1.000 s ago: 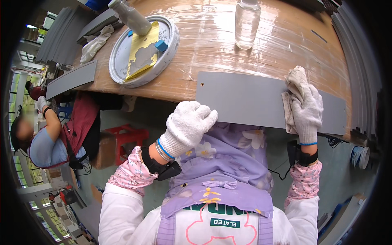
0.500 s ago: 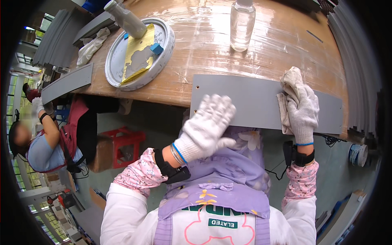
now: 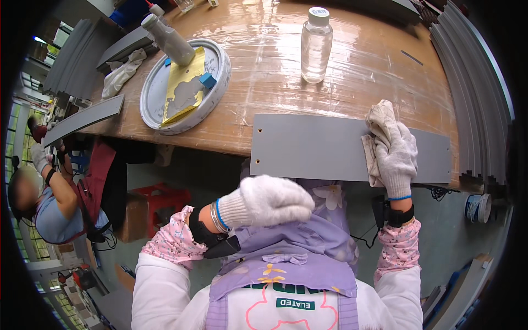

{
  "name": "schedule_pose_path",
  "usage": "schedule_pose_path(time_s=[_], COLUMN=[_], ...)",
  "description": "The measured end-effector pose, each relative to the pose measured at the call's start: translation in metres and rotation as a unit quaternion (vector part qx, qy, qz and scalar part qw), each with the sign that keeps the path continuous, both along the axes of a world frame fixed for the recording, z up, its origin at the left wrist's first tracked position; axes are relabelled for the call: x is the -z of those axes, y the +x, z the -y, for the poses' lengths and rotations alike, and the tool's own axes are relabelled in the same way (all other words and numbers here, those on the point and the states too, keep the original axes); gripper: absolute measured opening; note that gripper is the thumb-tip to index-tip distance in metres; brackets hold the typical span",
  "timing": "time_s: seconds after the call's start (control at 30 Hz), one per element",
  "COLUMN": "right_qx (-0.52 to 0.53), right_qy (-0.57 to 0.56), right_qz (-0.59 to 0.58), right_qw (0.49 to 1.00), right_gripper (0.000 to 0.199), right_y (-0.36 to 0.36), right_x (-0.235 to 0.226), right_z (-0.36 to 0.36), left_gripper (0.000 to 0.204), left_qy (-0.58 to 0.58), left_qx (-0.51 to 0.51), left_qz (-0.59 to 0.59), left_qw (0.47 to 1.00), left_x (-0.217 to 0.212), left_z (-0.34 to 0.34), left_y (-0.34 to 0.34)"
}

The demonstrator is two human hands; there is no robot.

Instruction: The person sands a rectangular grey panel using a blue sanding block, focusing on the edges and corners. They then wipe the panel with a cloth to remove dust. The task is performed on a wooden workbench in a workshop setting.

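Observation:
A long grey panel (image 3: 308,147) with small holes near its ends lies along the table's front edge, its near side sticking out past the edge. On its right part, my right hand (image 3: 397,157), in a white knit glove, presses a beige cloth (image 3: 374,159) against the surface. The cloth is bunched beneath the palm and fingers. My left hand (image 3: 269,202), gloved too, hovers in front of the panel over my lap. Its fingers are stretched out side by side and nothing is in it.
On the wrapped table (image 3: 253,82) stand a clear bottle (image 3: 316,49) and a round white lid (image 3: 223,82) bearing a yellow sheet, a grey bottle and blue pieces. A white glove (image 3: 124,74) lies left. Grey panels (image 3: 476,88) are stacked right. Another person (image 3: 58,201) handles a panel at left.
My left hand has drawn back off the panel toward my body and turned, its fingers coming together. My right hand stays on the cloth. The view has tilted slightly.

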State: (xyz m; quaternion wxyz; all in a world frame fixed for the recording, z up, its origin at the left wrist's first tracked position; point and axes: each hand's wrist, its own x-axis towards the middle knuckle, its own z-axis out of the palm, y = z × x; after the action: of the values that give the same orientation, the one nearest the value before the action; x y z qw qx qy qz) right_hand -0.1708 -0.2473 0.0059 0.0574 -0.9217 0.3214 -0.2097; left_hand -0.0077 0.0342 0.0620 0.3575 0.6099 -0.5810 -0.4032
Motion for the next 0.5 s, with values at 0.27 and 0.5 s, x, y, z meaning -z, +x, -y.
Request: schedule_pose_path(time_s=[0.27, 0.5], right_qx=[-0.033, -0.029], right_qy=[0.166, -0.007], right_qz=[0.232, 0.029], right_qw=[0.958, 0.999], right_gripper=[0.057, 0.050], right_y=[0.007, -0.001], right_x=[-0.016, -0.008], right_z=[0.009, 0.004], left_gripper=[0.012, 0.013], left_qy=[-0.113, 0.006], left_qx=[-0.347, -0.236], left_qz=[0.279, 0.471], left_qw=[0.888, 0.850], left_x=[0.004, 0.024], left_z=[0.037, 0.040], left_y=[0.087, 0.069])
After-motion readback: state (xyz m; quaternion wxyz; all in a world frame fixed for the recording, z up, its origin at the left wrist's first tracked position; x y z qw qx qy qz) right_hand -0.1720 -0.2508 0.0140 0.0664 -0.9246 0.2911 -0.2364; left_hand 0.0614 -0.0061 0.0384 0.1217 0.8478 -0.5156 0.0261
